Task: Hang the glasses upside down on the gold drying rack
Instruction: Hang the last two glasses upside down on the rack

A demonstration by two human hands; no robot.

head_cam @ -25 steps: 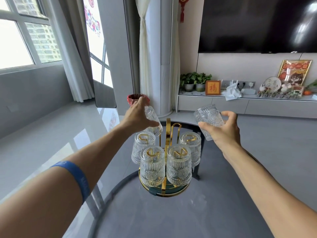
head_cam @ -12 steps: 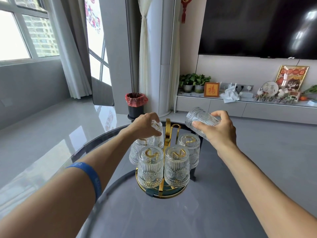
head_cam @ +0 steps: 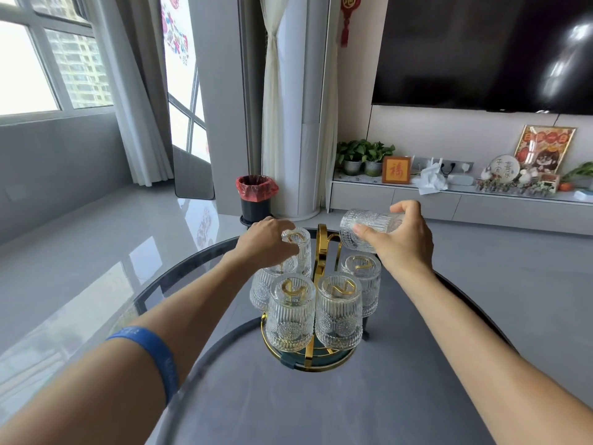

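Observation:
A gold drying rack with a round base stands on a dark round glass table. Several ribbed clear glasses hang upside down on its pegs, two at the front. My left hand grips a glass sitting upside down on the back left peg. My right hand holds another ribbed glass, tilted on its side, above the back right of the rack, over a hung glass.
The table edge curves round behind the rack. Beyond it are a black bin with a red liner on the grey floor, a white column, and a low white TV cabinet with plants and ornaments.
My left hand has lowered its glass onto the back left peg. My right hand has brought its glass down and leftward, tipping it toward the rack.

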